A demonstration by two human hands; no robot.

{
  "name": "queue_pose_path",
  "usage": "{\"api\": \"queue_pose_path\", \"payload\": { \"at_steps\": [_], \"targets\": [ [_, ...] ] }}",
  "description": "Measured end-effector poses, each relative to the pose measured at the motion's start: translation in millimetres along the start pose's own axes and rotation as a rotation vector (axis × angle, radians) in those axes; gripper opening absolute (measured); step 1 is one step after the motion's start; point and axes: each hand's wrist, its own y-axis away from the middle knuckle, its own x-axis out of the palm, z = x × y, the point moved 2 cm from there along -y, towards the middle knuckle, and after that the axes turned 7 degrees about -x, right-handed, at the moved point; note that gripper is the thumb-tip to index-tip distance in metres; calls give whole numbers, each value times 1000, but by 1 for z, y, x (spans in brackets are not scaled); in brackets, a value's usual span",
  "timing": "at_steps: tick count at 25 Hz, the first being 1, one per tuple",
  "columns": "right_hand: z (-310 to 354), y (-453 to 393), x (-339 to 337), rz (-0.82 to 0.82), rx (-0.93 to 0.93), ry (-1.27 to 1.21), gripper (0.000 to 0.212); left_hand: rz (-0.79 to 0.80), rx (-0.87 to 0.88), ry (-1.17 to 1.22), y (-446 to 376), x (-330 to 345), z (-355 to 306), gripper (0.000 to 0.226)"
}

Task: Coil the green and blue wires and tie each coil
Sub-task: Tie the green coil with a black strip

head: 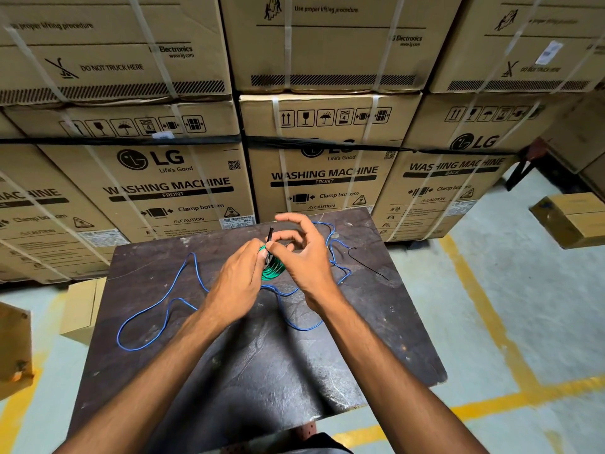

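Our left hand has its grip clenched round the green coil, held just above the table. Our right hand pinches the black tie upright at the coil. We judge tying is in hand; next, cinch it. The blue wire lies loose, uncoiled. A second tie waits nearby. The tie's closure is hidden by fingers.

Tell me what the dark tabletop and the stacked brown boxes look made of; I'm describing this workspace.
The dark worn tabletop looks like coated board or laminate, possibly wood: semi-gloss, scuffed, with pale scratches and chipped edges. The stacked brown boxes look like matte corrugated cardboard, printed black and bound with pale straps, likely plastic.
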Motion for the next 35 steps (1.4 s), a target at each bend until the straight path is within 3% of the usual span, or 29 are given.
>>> {"api": "queue_pose_path", "payload": {
  "at_steps": [2, 6, 15, 25, 35],
  "targets": [
    [2, -1, -2, 24, -31, 25, 46, 3, -4, 3, -1, 0, 0, 24],
    [0, -2, -3, 18, -48, 36, 47, -2, -2, 3, -3, 0, -1, 25],
    [-3, 4, 1, -195, -62, 71, 14, -46, -44, -11, -6, 1, 1, 28],
    [1, 2, 3, -140, 146, -93, 13, -55, -31, -16, -6, 0, 4, 28],
    [6, 0, 6, -84, 227, -95, 16, -79, -24, -54, -6, -2, 7, 26]
  ]
}}
